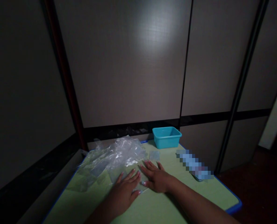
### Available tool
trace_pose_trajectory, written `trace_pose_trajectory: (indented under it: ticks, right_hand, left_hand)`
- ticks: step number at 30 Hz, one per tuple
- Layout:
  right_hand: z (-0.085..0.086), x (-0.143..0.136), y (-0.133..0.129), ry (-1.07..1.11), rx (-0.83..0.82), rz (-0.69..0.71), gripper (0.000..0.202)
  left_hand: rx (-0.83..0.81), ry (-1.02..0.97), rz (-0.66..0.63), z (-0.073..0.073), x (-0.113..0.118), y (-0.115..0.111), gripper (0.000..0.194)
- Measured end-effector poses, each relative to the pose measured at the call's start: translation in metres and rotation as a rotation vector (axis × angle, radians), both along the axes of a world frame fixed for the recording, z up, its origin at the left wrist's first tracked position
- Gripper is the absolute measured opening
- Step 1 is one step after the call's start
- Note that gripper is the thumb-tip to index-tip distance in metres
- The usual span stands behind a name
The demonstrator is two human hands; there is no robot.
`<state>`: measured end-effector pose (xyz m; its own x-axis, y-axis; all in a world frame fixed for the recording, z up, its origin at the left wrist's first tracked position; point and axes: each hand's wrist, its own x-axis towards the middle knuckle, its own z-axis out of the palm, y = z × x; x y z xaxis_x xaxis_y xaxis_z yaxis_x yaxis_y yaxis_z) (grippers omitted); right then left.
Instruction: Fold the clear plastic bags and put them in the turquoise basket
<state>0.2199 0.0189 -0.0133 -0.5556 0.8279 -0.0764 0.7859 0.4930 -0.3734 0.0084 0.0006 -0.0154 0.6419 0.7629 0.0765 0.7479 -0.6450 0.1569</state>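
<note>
My left hand (126,188) lies palm down near the middle of the table, fingers spread and pointing away from me. Beside it my right hand (155,177) is also flat, its fingers stretched toward the upper left. Under and between both hands is a thin clear plastic sheet or bag, mostly covered by them. Just beyond the left hand sits a crumpled heap of clear plastic bags (125,151), spreading toward the table's left edge. A small square clear plastic piece (154,155) lies flat past the right fingertips.
The pale green table (82,207) has a blue rim. A turquoise plastic basket (166,141) stands at its far edge. A blurred-out long item (194,165) lies along the right side. Large wardrobe panels (129,68) rise behind the table.
</note>
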Motion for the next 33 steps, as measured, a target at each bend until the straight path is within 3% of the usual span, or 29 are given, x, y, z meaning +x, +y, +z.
trace_pose_trajectory:
  ticks: [6, 15, 21, 29, 33]
  right_hand:
    - [0.001, 0.001, 0.001, -0.012, -0.021, 0.004, 0.077]
    - [0.004, 0.001, 0.001, -0.026, -0.051, 0.014, 0.086]
    - [0.001, 0.002, 0.002, -0.027, -0.047, 0.017, 0.088]
    - [0.003, 0.001, 0.0, -0.045, -0.036, 0.007, 0.081]
    - [0.006, 0.002, -0.001, -0.063, -0.046, -0.007, 0.078]
  left_hand:
    - [-0.029, -0.02, -0.007, -0.004, -0.002, 0.003, 0.052]
    - [-0.063, 0.004, 0.022, 0.004, 0.003, 0.0, 0.051]
    - [-0.072, 0.035, 0.023, -0.003, 0.001, 0.006, 0.053]
    - [-0.004, 0.006, 0.005, -0.012, -0.003, 0.012, 0.052]
    - [0.048, 0.033, 0.043, -0.008, -0.002, 0.01, 0.05]
